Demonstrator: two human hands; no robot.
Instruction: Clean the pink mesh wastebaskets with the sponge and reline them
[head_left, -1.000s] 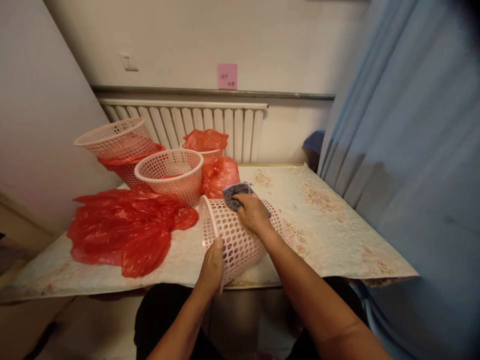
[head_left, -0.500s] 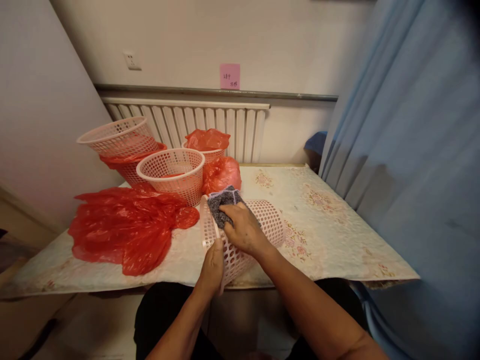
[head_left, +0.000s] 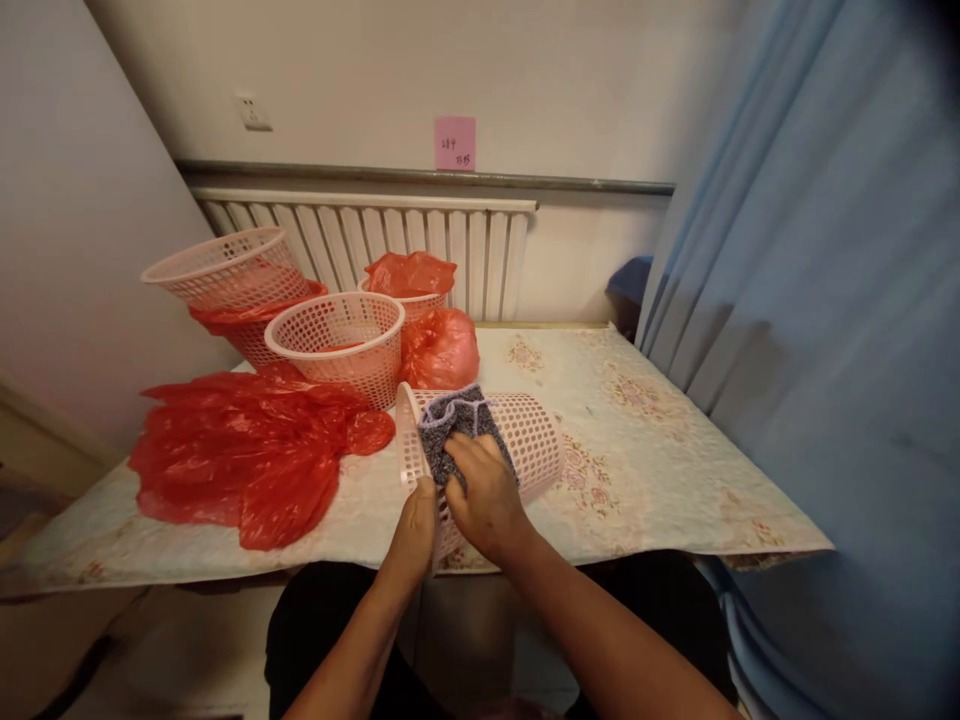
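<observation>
A pale pink mesh basket [head_left: 534,440] lies on its side at the front of the table, its rim to the left. My left hand [head_left: 414,528] grips that rim at its near end, thumb on top. With bent fingers my right hand [head_left: 486,495] presses a dark grey cloth with lilac edging [head_left: 472,412] onto the basket's outer side, close to the rim. The cloth covers part of the mesh.
A large red plastic bag [head_left: 247,450] lies on the left of the floral-covered table [head_left: 675,480]. Behind it are an upright pink basket [head_left: 337,350], stacked baskets [head_left: 232,275] and a bundled red bag [head_left: 442,350]. A blue curtain [head_left: 810,280] hangs at the right.
My right hand and the cloth have slid a little down the basket's side, towards me. The left hand keeps its hold on the rim, and the whole view has shifted slightly.
</observation>
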